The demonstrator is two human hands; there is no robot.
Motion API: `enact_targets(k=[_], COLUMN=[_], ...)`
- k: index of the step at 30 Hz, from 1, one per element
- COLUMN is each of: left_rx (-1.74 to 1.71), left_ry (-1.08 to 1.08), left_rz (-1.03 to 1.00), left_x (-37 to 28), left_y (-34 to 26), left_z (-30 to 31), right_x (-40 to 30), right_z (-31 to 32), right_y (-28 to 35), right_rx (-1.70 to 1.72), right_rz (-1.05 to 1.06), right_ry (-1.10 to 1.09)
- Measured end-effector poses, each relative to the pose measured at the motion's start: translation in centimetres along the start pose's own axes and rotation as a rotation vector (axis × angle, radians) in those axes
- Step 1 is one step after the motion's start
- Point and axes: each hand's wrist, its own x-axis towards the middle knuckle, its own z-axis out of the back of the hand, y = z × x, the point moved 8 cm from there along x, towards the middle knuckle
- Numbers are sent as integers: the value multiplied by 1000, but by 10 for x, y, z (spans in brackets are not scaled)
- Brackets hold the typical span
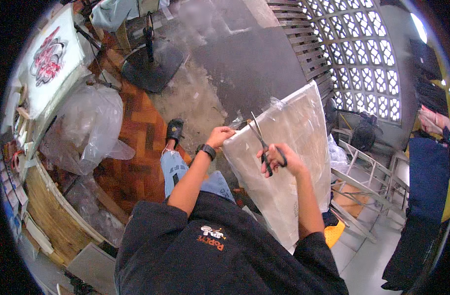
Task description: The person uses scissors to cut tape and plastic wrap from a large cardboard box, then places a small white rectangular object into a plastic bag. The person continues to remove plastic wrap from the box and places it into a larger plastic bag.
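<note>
A large flat panel [280,184], wrapped in clear plastic film, leans at a slant before me on the right. My left hand [220,136] pinches its near-left corner, where a loose bit of clear film [237,121] sticks up. Black-handled scissors [261,138] are in my right hand [284,160], fingers through the loops. Their blades are parted and point away from me, over the panel's upper edge. Whether the blades touch the film, I cannot tell. Another tuft of film [278,103] stands up farther along that edge.
Crumpled plastic sheeting [96,125] lies at left, near a white board with a red and black drawing [49,61]. A dark stand base [153,70] rests on the floor ahead. At right are a metal ladder [372,173], a fan [363,134] and dark hanging cloth [425,177].
</note>
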Motion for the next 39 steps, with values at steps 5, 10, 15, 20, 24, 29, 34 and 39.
enact_targets(k=[5,10,15,20,24,29,34,39], left_rx=[-72,-1,96,182,123,235,81,-25], left_ry=[-119,-144,-322,-354,-331,-391,-465,-554], left_rz=[-18,-23,-73,-96,-49,-97,-32,77], left_x=[6,-15,-19,-22,-27,-33,-26,-19], left_y=[13,-23,-24,-24,-27,-34,-10,4], left_z=[9,8,14,15,16,16,25,29], right_x=[52,85,94,96,95,104,104,105], right_z=[21,13,-1,-9,-19,-27,-45,-46], right_y=[42,46,45,33,33,7,17,4], right_rx=[-202,-257,-145,-38,56,222,291,360], right_rz=[-418,-657,-761,-698,-653,-631,-567,-584], right_ry=[182,377,407,241,173,-16,-174,-179])
